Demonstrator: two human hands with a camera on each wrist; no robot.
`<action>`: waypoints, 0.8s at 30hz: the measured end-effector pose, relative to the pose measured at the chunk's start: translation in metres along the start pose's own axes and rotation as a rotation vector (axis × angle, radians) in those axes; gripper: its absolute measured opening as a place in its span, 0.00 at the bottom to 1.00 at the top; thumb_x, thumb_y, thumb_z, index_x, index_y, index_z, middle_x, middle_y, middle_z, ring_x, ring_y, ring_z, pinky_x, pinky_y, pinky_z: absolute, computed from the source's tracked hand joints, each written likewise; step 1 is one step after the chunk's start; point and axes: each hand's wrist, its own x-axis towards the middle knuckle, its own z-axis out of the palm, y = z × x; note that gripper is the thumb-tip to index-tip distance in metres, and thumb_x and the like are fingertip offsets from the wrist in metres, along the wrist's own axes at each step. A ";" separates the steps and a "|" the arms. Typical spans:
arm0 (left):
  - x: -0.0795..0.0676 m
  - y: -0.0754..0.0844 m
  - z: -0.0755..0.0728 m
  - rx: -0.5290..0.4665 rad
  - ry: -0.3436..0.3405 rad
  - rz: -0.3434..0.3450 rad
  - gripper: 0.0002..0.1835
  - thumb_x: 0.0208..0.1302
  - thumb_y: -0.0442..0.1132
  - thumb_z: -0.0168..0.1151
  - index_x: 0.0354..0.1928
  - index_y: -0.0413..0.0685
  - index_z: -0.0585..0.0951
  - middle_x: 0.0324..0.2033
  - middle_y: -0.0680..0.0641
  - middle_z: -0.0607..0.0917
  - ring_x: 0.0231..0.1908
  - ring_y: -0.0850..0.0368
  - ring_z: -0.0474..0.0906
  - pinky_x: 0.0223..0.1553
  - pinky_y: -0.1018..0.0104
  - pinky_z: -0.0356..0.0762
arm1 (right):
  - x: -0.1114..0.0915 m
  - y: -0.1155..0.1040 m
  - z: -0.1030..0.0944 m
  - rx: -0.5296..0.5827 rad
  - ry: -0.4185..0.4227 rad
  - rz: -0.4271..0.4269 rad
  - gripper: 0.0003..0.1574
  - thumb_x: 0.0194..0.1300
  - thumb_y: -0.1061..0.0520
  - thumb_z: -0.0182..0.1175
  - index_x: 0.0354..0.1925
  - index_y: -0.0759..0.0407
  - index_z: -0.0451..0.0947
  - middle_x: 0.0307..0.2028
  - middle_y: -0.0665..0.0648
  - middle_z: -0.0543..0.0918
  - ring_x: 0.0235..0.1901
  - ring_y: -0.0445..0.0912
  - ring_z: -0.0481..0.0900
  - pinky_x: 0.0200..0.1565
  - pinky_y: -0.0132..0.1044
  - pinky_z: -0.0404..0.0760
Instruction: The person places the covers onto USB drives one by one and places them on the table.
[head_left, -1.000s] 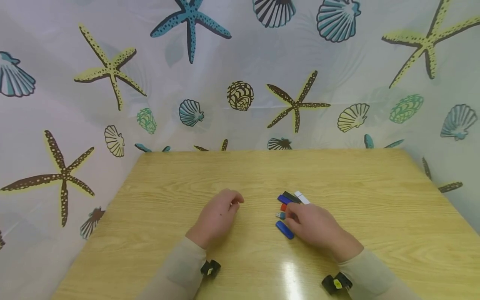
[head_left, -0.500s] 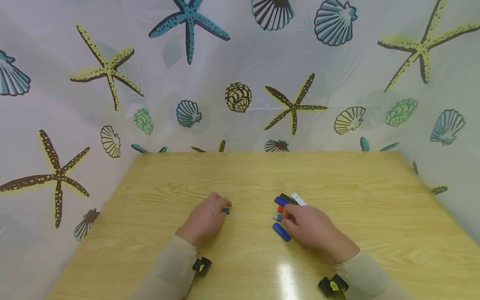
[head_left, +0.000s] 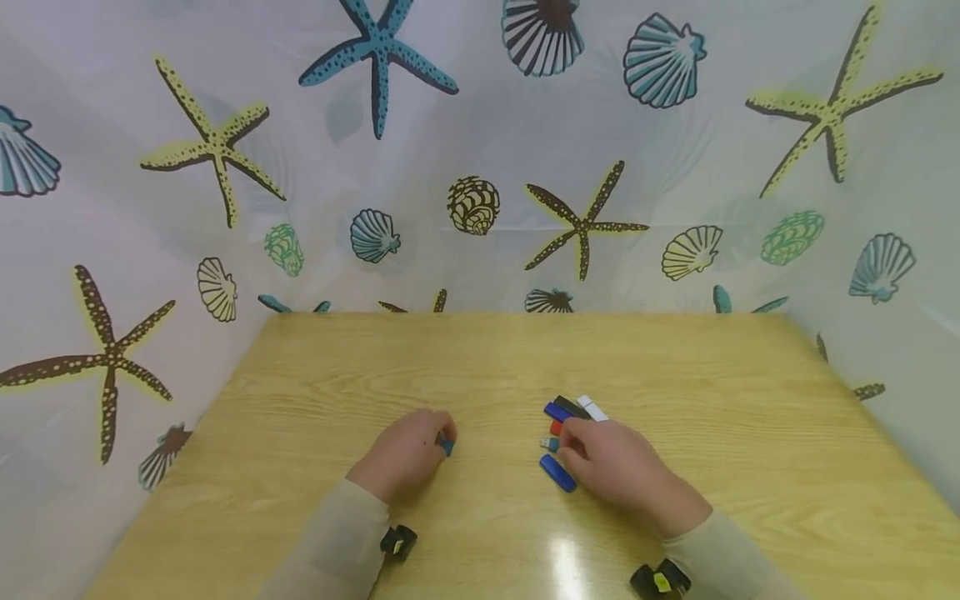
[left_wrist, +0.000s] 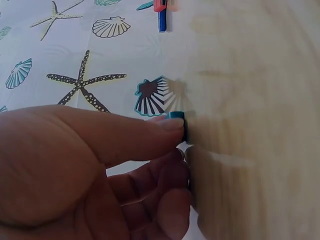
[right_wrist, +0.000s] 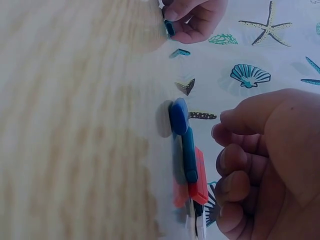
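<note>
My left hand (head_left: 405,454) is low over the table, left of the group of USB sticks. It pinches a small teal cap (left_wrist: 178,116) between thumb and index finger; most of the cap is hidden by the fingertips. My right hand (head_left: 618,467) hovers beside the sticks with fingers loosely curled and nothing in them. Nearest its fingertips lies a teal USB stick (head_left: 551,444) with its metal plug bare. A blue USB stick (head_left: 557,472) lies in front of it. Behind it is a red USB stick (right_wrist: 200,175), partly hidden by the right hand in the head view.
At the back of the group are another blue stick (head_left: 557,412), a black stick (head_left: 572,406) and a white stick (head_left: 592,407), close together. The wood-grain table (head_left: 337,367) is bordered by a curtain (head_left: 420,158) printed with starfish and shells.
My left hand has shifted a little left and toward me, and the teal cap now shows pinched at its fingertips. The right hand and the USB sticks stay in place; the head view has tilted slightly.
</note>
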 end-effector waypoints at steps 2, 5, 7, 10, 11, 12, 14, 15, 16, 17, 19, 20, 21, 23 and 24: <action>0.000 -0.001 0.001 0.008 -0.002 0.009 0.10 0.64 0.27 0.59 0.39 0.52 0.80 0.34 0.53 0.78 0.35 0.55 0.73 0.40 0.55 0.76 | 0.000 0.000 0.001 -0.003 0.001 0.000 0.04 0.69 0.52 0.62 0.35 0.45 0.78 0.20 0.43 0.72 0.19 0.40 0.67 0.24 0.37 0.67; 0.000 -0.002 0.002 0.017 0.001 0.028 0.09 0.63 0.29 0.61 0.33 0.54 0.78 0.30 0.54 0.77 0.31 0.55 0.72 0.35 0.57 0.73 | 0.001 0.001 0.003 -0.008 0.002 -0.001 0.04 0.69 0.51 0.62 0.34 0.44 0.78 0.20 0.42 0.72 0.19 0.39 0.67 0.24 0.37 0.67; 0.000 -0.002 0.003 0.017 0.010 0.040 0.09 0.64 0.31 0.62 0.31 0.55 0.77 0.29 0.54 0.77 0.30 0.56 0.72 0.33 0.58 0.72 | 0.001 0.001 0.003 -0.007 0.004 -0.004 0.05 0.69 0.51 0.62 0.34 0.44 0.77 0.20 0.42 0.71 0.19 0.39 0.67 0.25 0.37 0.67; 0.000 -0.002 0.005 0.018 0.026 0.050 0.08 0.66 0.34 0.61 0.31 0.56 0.76 0.28 0.55 0.77 0.29 0.57 0.72 0.32 0.59 0.71 | 0.001 0.002 0.003 -0.003 0.008 0.003 0.04 0.70 0.52 0.62 0.35 0.44 0.78 0.20 0.42 0.72 0.19 0.39 0.67 0.25 0.37 0.67; 0.000 -0.001 0.005 0.016 0.032 0.050 0.08 0.67 0.35 0.61 0.32 0.56 0.76 0.28 0.56 0.77 0.29 0.57 0.72 0.33 0.59 0.71 | 0.002 0.002 0.003 0.002 0.011 0.008 0.04 0.70 0.52 0.62 0.35 0.45 0.78 0.21 0.42 0.72 0.20 0.40 0.67 0.25 0.37 0.67; 0.000 0.000 0.006 0.016 0.037 0.052 0.06 0.68 0.36 0.60 0.33 0.56 0.76 0.29 0.56 0.77 0.30 0.57 0.72 0.33 0.59 0.72 | 0.002 0.002 0.003 0.008 0.012 0.016 0.04 0.70 0.52 0.62 0.36 0.45 0.78 0.21 0.42 0.72 0.20 0.40 0.68 0.25 0.37 0.67; 0.000 0.002 0.006 -0.004 0.041 0.055 0.03 0.69 0.37 0.59 0.36 0.55 0.77 0.30 0.57 0.78 0.30 0.58 0.73 0.35 0.59 0.72 | 0.002 0.002 0.002 0.018 0.019 0.034 0.03 0.71 0.51 0.62 0.37 0.46 0.79 0.22 0.43 0.73 0.21 0.41 0.68 0.26 0.38 0.68; 0.001 0.004 0.006 -0.021 0.042 0.054 0.02 0.69 0.38 0.58 0.37 0.55 0.77 0.31 0.57 0.79 0.31 0.58 0.73 0.35 0.59 0.73 | 0.003 0.002 0.001 0.023 0.026 0.045 0.03 0.71 0.51 0.62 0.37 0.47 0.79 0.23 0.43 0.73 0.22 0.41 0.69 0.26 0.38 0.68; 0.001 0.006 0.006 -0.044 0.043 0.053 0.02 0.69 0.38 0.58 0.38 0.55 0.78 0.32 0.57 0.79 0.31 0.58 0.74 0.36 0.59 0.73 | 0.003 0.002 0.001 0.025 0.037 0.055 0.03 0.71 0.52 0.61 0.38 0.47 0.79 0.24 0.43 0.73 0.22 0.41 0.69 0.27 0.38 0.68; 0.001 0.007 0.006 -0.070 0.043 0.052 0.02 0.70 0.39 0.57 0.40 0.55 0.78 0.33 0.57 0.80 0.32 0.58 0.74 0.37 0.58 0.74 | 0.004 0.003 0.000 0.028 0.047 0.064 0.03 0.71 0.52 0.61 0.38 0.47 0.79 0.24 0.44 0.74 0.23 0.41 0.69 0.27 0.38 0.68; 0.001 0.011 0.005 -0.124 0.050 0.049 0.03 0.70 0.39 0.57 0.42 0.56 0.79 0.35 0.57 0.80 0.33 0.57 0.75 0.38 0.58 0.74 | 0.005 0.004 0.000 0.025 0.069 0.079 0.02 0.71 0.54 0.61 0.38 0.47 0.79 0.26 0.44 0.75 0.24 0.42 0.70 0.27 0.39 0.70; 0.001 0.012 0.004 -0.147 0.058 0.049 0.04 0.71 0.39 0.57 0.43 0.56 0.79 0.35 0.57 0.80 0.33 0.57 0.75 0.38 0.58 0.75 | 0.005 0.004 0.000 0.024 0.077 0.088 0.01 0.71 0.55 0.61 0.39 0.47 0.79 0.27 0.44 0.75 0.25 0.42 0.71 0.28 0.39 0.70; 0.001 0.013 0.004 -0.168 0.066 0.049 0.04 0.72 0.40 0.57 0.43 0.56 0.80 0.36 0.58 0.80 0.34 0.57 0.75 0.38 0.58 0.75 | 0.006 0.005 -0.001 0.022 0.083 0.092 0.01 0.70 0.55 0.61 0.39 0.47 0.79 0.28 0.44 0.76 0.25 0.43 0.71 0.29 0.39 0.71; 0.000 0.015 0.004 -0.198 0.084 0.055 0.04 0.73 0.41 0.57 0.44 0.56 0.80 0.36 0.58 0.80 0.35 0.57 0.75 0.39 0.58 0.75 | 0.006 0.006 0.000 0.023 0.079 0.103 0.03 0.69 0.56 0.62 0.40 0.47 0.80 0.30 0.45 0.76 0.27 0.43 0.72 0.30 0.39 0.72; 0.000 0.015 0.004 -0.210 0.088 0.057 0.04 0.74 0.42 0.57 0.44 0.56 0.80 0.36 0.58 0.80 0.34 0.57 0.76 0.38 0.58 0.75 | 0.006 0.006 0.001 0.026 0.072 0.108 0.03 0.69 0.56 0.62 0.41 0.48 0.81 0.30 0.45 0.76 0.27 0.43 0.72 0.30 0.40 0.72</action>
